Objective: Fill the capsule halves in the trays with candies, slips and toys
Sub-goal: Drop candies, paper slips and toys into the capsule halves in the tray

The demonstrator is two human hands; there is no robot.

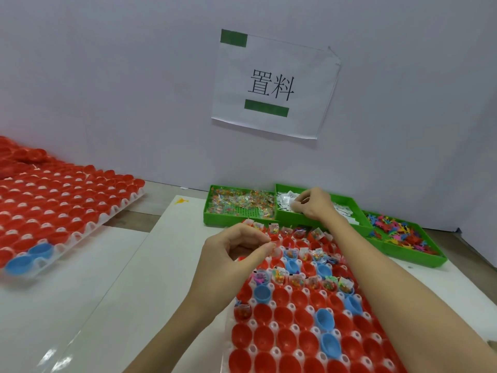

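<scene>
A white tray (271, 325) of red and blue capsule halves (287, 316) lies in front of me. Its far rows hold candy packets, slips and toys; the near rows are empty. Three green bins stand behind it: candy packets (239, 201), white paper slips (343, 211) and coloured plastic toys (398, 232). My right hand (314, 204) reaches into the slip bin with its fingers closed on slips. My left hand (236, 251) hovers over the tray's far left corner, thumb and forefinger pinched together. Whether anything is between them is unclear.
A second tray (107, 214) of mostly red capsule halves lies at the left, with two blue halves at its near corner. A yellow toy (180, 201) lies on the table by the candy bin. A paper sign (274, 84) hangs on the wall behind.
</scene>
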